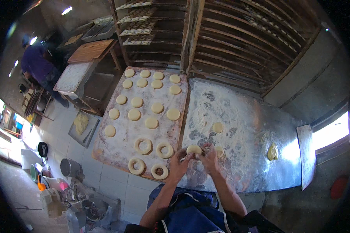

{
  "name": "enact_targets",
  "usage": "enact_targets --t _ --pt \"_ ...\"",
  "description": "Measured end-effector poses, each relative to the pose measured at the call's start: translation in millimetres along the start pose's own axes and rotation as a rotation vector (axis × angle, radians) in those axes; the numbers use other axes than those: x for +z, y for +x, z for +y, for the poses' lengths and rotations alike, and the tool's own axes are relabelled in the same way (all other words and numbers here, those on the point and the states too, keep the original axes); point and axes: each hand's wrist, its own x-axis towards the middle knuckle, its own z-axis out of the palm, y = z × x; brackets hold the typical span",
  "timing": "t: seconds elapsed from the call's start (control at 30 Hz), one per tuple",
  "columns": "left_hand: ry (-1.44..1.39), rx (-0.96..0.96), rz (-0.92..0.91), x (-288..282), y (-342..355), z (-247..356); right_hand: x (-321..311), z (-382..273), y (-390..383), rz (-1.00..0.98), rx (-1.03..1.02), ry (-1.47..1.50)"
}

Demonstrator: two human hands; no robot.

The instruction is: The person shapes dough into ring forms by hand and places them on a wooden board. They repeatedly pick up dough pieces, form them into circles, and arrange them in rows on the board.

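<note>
A round of pale dough (193, 149) is held up between my two hands over the near left edge of the metal worktop. My left hand (179, 162) grips its left side with curled fingers. On the other side, my right hand (210, 160) closes on it. Whether the dough has a hole I cannot tell. Just beyond my right hand lies a flat dough disc (219, 152), partly covered by it, and farther off another dough disc (218, 127). Left of my hands, several dough rings (136, 166) rest on a floured board (105, 147), with several dough discs (151, 123) behind them.
Flour coats the metal worktop (243, 171); a small dough lump (273, 152) sits at its right. Wooden racks (229, 42) stand behind, some with trays of dough pieces. On the floor are a tray (83, 136) with dough and a metal pot (70, 167). A person (39, 64) stands far left.
</note>
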Motion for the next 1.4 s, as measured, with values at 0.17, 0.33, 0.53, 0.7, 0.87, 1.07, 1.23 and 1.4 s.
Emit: enact_targets --t 0.17,0.33,0.53,0.7,0.87,1.07,1.23,1.4 --pt "0.081 -0.008 -0.058 22 -10 34 -15 -24 -22 -0.054 -0.039 -0.225" --pt "0.225 0.028 -0.21 40 -13 51 -49 -49 -21 -0.112 -0.025 -0.048" --pt "-0.425 -0.089 -0.156 82 -25 26 -89 -55 -26 -0.348 0.024 0.055" --pt "-0.838 -0.301 -0.251 107 -38 0 -124 -34 -24 -0.53 0.0 0.292" --pt "-0.854 -0.071 -0.335 131 -34 -31 -131 4 -9 -0.207 0.222 0.178" --pt "-0.239 0.055 -0.06 157 -22 -51 -148 12 -24 -0.158 0.289 0.579" --pt "-0.146 0.11 0.074 181 -31 -51 -134 -1 -28 -0.087 0.307 -0.063" --pt "0.148 0.199 0.038 172 -24 -62 -120 9 -33 0.033 0.125 -0.262"
